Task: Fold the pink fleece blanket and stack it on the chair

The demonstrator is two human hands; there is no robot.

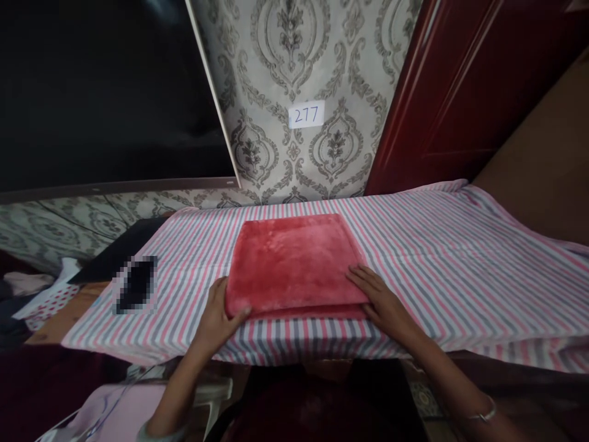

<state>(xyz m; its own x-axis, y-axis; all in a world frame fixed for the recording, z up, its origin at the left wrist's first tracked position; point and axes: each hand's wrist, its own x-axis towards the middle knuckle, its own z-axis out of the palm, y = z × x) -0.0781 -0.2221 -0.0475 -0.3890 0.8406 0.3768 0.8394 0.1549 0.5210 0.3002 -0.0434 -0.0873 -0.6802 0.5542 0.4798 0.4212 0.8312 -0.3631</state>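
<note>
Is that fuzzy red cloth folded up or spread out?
Folded: the red cloth forms a compact rectangle, with layered edges showing along its near side, between the left hand and right hand.

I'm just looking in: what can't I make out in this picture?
All in the head view:
- Red folded cloth: its top layer hides its inside and underside.
- Striped cloth: it covers the surface it lies on, and the red one hides its middle.
- Dark item at left: coarse pixel blocks hide its details.
- Black screen: cut off by the left and top edges.
</note>
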